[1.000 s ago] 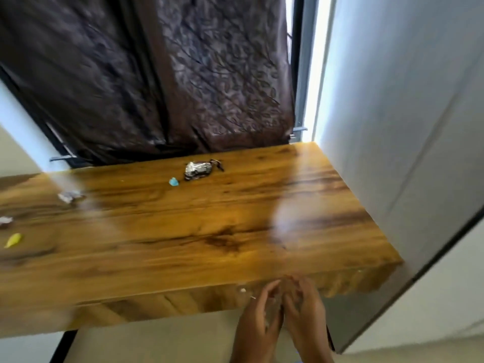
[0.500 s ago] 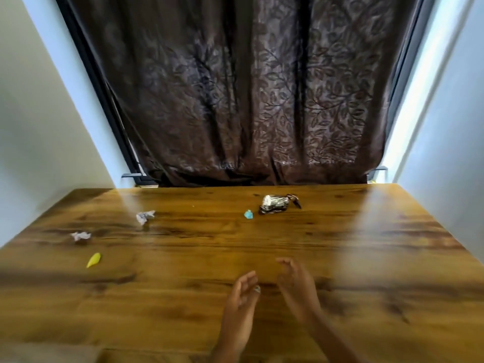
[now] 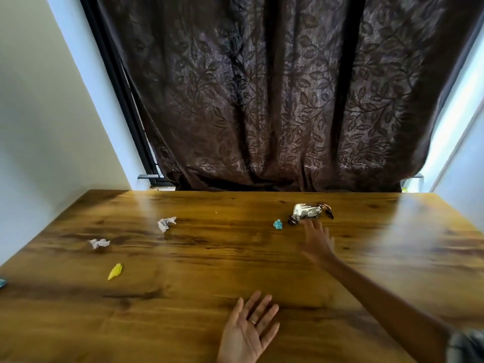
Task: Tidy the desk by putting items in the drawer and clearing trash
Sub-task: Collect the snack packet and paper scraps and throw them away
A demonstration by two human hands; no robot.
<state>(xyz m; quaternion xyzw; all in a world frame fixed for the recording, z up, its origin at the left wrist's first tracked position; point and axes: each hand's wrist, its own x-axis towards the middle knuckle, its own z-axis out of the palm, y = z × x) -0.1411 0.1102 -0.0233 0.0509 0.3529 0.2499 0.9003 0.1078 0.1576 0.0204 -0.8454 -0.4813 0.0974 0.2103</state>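
A crumpled silver foil wrapper (image 3: 307,211) with dark twisted ends lies toward the far edge of the wooden desk (image 3: 209,271), right of centre. The right hand (image 3: 317,241) is stretched out over the desk with its fingers straight and spread, fingertips just short of the wrapper's near edge; whether they touch it cannot be told. It grasps nothing. Just left of the wrapper, and left of the right hand's fingertips, sits a small crumpled blue scrap (image 3: 278,224).

The left hand (image 3: 248,331) is at the near edge of the desk, palm up, fingers relaxed and fanned, holding nothing, with a ring on one finger. It is well apart from the wrapper.

Further left on the desk lie a crumpled white paper (image 3: 166,223), a second white paper scrap (image 3: 99,243) nearer the left edge, and a yellow scrap (image 3: 115,271) closer to the person. Another bit of blue (image 3: 2,282) shows at the picture's left border. A dark brown leaf-patterned curtain (image 3: 282,100) hangs behind the desk, between pale walls.
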